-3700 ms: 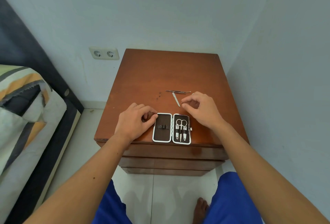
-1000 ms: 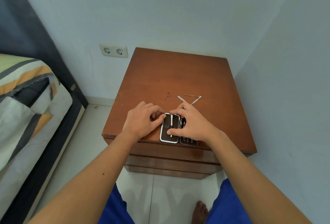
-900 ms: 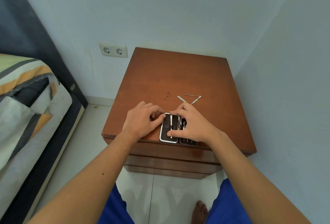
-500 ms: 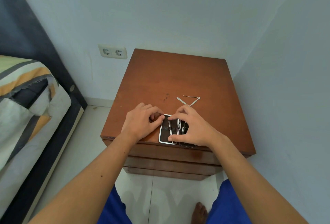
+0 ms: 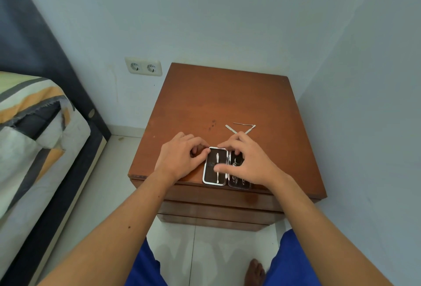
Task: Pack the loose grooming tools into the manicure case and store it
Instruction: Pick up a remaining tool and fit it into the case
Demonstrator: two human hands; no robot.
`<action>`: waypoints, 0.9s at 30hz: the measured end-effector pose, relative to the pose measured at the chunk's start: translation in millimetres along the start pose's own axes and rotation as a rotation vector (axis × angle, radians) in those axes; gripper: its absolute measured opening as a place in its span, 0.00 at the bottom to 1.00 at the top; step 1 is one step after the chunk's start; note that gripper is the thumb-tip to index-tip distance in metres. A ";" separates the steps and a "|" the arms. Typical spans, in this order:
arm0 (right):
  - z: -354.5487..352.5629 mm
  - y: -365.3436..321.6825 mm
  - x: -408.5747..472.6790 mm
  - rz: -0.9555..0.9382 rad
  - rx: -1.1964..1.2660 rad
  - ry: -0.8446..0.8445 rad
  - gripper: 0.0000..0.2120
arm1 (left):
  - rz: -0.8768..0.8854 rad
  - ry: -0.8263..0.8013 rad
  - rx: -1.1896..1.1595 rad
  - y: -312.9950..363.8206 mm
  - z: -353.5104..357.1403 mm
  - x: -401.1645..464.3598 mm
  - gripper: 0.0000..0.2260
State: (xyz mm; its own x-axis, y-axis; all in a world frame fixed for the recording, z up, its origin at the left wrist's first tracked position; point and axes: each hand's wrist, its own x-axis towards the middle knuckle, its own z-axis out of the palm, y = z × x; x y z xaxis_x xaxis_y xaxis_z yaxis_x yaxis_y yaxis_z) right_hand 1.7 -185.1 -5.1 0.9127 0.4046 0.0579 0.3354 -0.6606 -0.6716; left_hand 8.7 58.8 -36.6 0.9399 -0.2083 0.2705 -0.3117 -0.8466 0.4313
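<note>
Head view looks down on a brown wooden desk [image 5: 227, 103] set in a corner of pale walls, with the open manicure case [image 5: 216, 179] lying flat at its near edge, just below the middle of the frame. Its left half shows a dark lining with a slim silver tool [image 5: 217, 167] lying lengthwise in it; the right half is mostly hidden. The left hand [image 5: 182, 158] rests beside the case on its left, fingers curled, thumb tip touching the case's upper left rim. The right hand [image 5: 248, 162] lies over the right half, fingers bent down onto the top edge and thumb stretched across onto the left lining beside the silver tool; it pinches nothing that can be made out. Above the right hand, toward the middle right of the desk, three loose tools [image 5: 241, 129] lie together, two crossed and a thin one above them. A double wall socket [image 5: 143, 67] sits upper left of the desk, and a striped bed [image 5: 29, 126] fills the left edge.
</note>
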 end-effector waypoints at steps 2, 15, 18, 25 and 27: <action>-5.6 4.8 5.4 0.022 0.022 0.163 0.15 | -0.001 -0.001 -0.001 -0.2 0.5 0.1 0.07; -23.6 58.1 43.0 0.494 -0.145 0.351 0.38 | 0.001 0.013 -0.012 -0.9 1.6 -0.1 0.06; -22.9 56.2 40.1 0.467 -0.139 0.374 0.32 | 0.003 0.009 -0.018 -1.1 2.0 0.1 0.06; -21.2 48.9 35.4 0.454 0.128 0.511 0.17 | 0.001 0.010 -0.017 -0.8 2.0 0.3 0.06; -21.6 43.7 32.4 0.443 0.230 0.576 0.11 | 0.003 0.013 -0.017 -0.9 1.9 0.3 0.06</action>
State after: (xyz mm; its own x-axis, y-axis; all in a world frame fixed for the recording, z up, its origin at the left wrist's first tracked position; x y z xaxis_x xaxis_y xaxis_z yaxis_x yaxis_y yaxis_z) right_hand 51.0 -214.5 -16.6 0.9496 -0.3029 0.0812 -0.0898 -0.5107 -0.8551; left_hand 9.5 58.5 -38.6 0.9372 -0.2043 0.2828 -0.3169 -0.8376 0.4450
